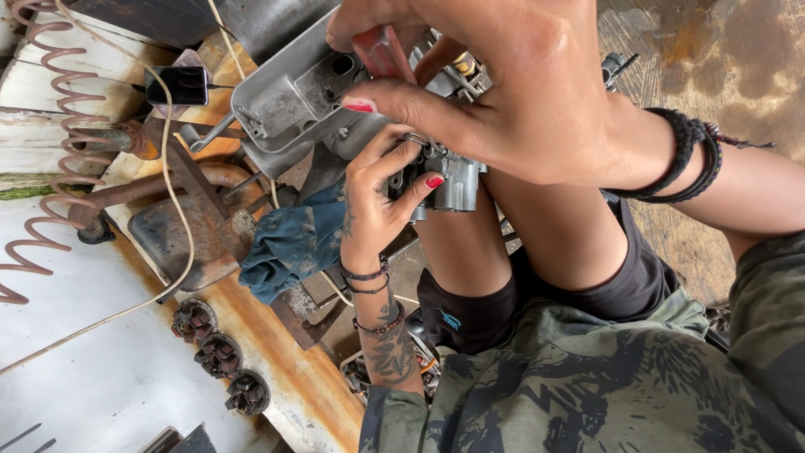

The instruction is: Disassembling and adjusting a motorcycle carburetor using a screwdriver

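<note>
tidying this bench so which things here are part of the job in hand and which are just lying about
In hand:
left hand gripping the grey metal carburettor
right hand on a red-handled tool
grey metal housing

Lying about:
blue rag
phone
three dark round parts
coiled hose

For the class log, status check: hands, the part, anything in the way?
Left hand gripping small grey metal carburettor-like part. Right hand above, pinching red-handled tool. Crumpled blue rag beside, apart.
</note>
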